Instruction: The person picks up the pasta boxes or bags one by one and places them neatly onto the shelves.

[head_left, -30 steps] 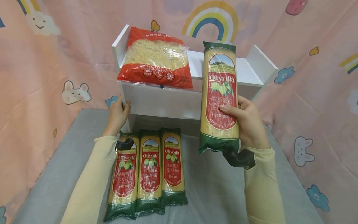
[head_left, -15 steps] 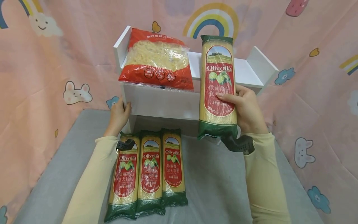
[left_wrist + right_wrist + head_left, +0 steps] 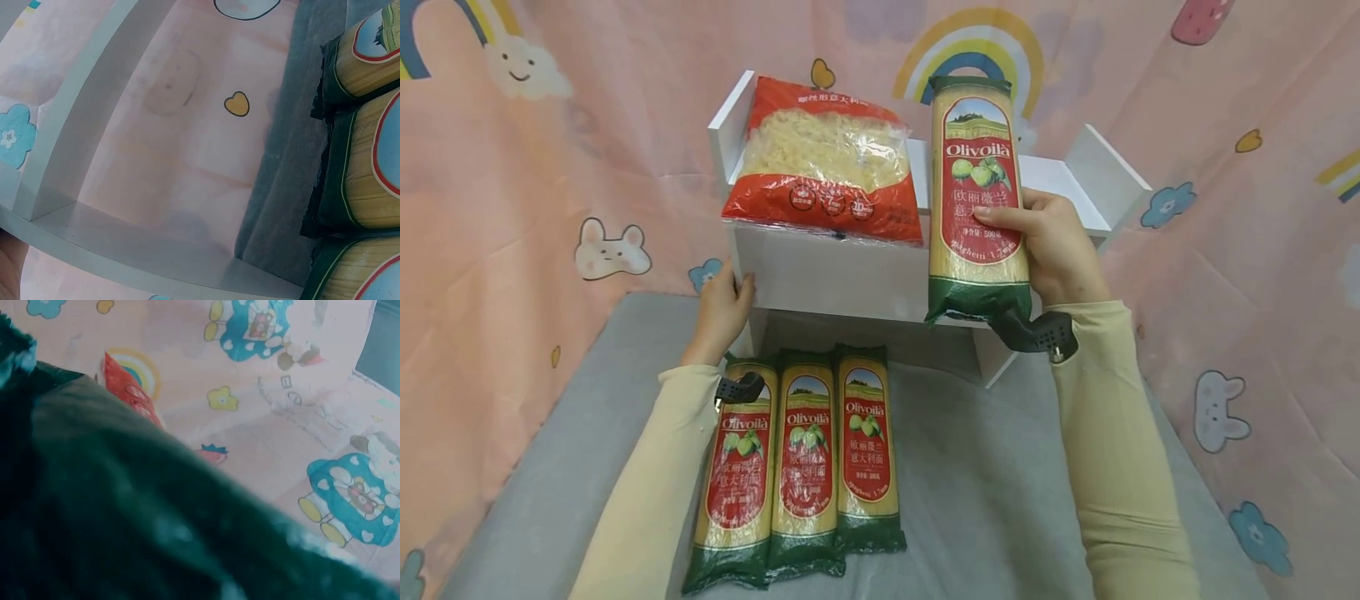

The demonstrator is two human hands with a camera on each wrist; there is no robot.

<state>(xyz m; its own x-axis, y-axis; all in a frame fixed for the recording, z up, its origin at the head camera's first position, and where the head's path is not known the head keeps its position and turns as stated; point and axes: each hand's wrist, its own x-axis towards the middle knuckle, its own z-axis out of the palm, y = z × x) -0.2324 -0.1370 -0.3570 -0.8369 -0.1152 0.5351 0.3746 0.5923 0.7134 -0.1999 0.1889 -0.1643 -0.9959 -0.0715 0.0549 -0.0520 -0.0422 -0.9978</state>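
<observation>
My right hand [image 3: 1060, 246] grips a spaghetti pack [image 3: 976, 179] with green ends and a red label, thumb across its front. The pack stands upright before the right part of a white two-tier shelf [image 3: 835, 271]. Its blurred green end [image 3: 156, 512] fills much of the right wrist view. My left hand [image 3: 718, 312] holds the shelf's left side panel, thumb on the near side and other fingers mostly hidden; the left wrist view shows only a sliver of it at the edge. A red bag of pasta [image 3: 827, 154] leans on the top tier's left side.
Three more spaghetti packs lie side by side on the grey cloth [image 3: 955, 500] before the shelf: a left one [image 3: 737, 475], a middle one [image 3: 805, 475] and a right one [image 3: 867, 450]. A pink patterned curtain [image 3: 1262, 275] surrounds the table.
My right hand has raised the spaghetti pack and shifted it slightly left, up against the view of the top tier. My left hand keeps its hold on the shelf.
</observation>
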